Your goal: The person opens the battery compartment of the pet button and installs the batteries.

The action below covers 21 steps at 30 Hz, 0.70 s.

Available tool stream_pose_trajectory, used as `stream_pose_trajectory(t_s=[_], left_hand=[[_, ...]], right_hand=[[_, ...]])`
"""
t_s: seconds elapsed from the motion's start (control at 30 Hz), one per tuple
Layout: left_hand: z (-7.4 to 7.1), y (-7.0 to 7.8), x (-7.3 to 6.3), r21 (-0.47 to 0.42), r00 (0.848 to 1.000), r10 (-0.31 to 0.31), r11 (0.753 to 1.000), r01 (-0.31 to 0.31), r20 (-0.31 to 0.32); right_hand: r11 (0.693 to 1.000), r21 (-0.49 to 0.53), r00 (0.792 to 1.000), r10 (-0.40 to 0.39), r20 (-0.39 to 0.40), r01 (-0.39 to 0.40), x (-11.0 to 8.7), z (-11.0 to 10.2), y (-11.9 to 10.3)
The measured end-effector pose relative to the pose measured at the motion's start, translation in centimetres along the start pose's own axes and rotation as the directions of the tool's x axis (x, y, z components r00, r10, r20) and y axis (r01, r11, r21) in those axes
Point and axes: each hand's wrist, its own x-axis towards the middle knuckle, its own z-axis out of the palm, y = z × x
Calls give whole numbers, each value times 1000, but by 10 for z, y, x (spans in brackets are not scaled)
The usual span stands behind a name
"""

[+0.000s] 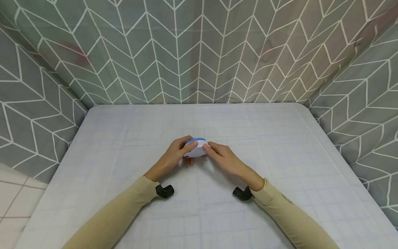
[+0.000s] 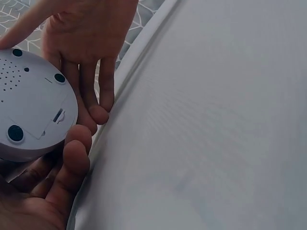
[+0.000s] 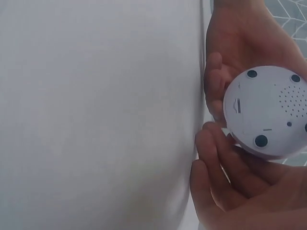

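Observation:
Between both hands is a round white electronic device (image 1: pixel 196 149) with a blue top edge. My left hand (image 1: pixel 174 152) grips its left side, thumb laid across the white face. On the opposite side, my right hand (image 1: pixel 225 157) pinches the rim with thumb and fingers. The device's underside (image 2: pixel 33 105) shows in the left wrist view, with dark round feet, a patch of speaker holes and a battery cover. In the right wrist view the same underside (image 3: pixel 264 112) appears, fingers at its rim. Its top face is mostly hidden.
A white cloth with a faint grid covers the table (image 1: pixel 199 214). Grey chevron-patterned curtains (image 1: pixel 199 52) hang behind it and at both sides. Black wrist cameras (image 1: pixel 164 191) sit at the cuffs of the tan sleeves (image 1: pixel 115 211). Pale floor tiles (image 1: pixel 15 193) show at the left.

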Motion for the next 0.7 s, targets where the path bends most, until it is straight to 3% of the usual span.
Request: stream_pose_trajectory(t_s=[0.33, 0.7], left_hand=[[0, -4, -1, -2, 1000, 23, 1000, -23, -2], [0, -4, -1, 24, 999, 42, 999, -42, -29]], right_hand=[[995, 93, 996, 18, 88, -26, 1, -8, 2], [990, 140, 995, 21, 100, -35, 1, -15, 9]])
